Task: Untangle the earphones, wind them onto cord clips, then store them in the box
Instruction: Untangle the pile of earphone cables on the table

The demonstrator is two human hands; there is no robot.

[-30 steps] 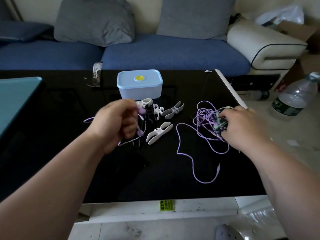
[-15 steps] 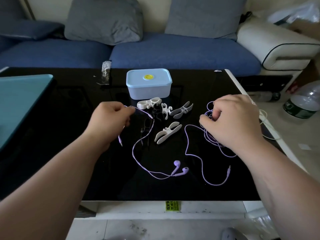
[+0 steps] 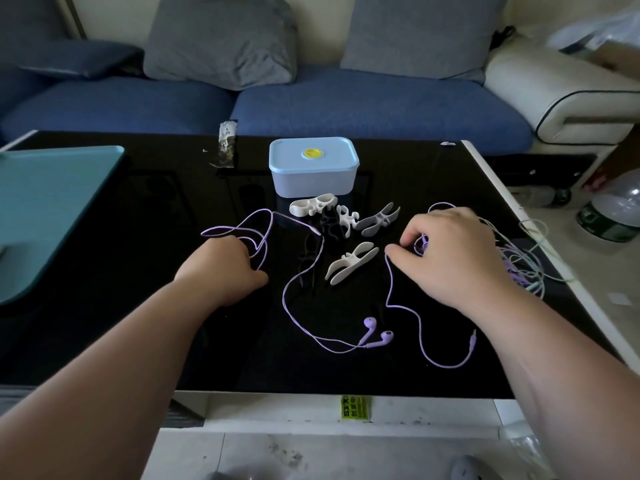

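One purple earphone cable (image 3: 294, 282) lies loose on the black table, its two earbuds (image 3: 377, 336) near the front edge. My left hand (image 3: 225, 268) grips its looped far end at the left. My right hand (image 3: 453, 258) has curled fingers pinching cord in a tangle of purple and pale earphones (image 3: 519, 268) at the right; a second purple lead runs forward to a plug (image 3: 472, 337). Several white cord clips (image 3: 351, 261) lie between my hands. The light blue box (image 3: 313, 166) stands behind them with its lid on.
A teal tray (image 3: 52, 209) covers the table's left side. A small wrapper (image 3: 227, 143) lies behind the box. The table's white right edge (image 3: 540, 233) is close to the tangle, with a water bottle (image 3: 613, 209) on the floor beyond. A blue sofa runs along the back.
The purple cable has been pulled out of the tangle and laid across the table, earbuds now at the front. My left hand has drawn its end out to the left. My right hand stays on the tangle.
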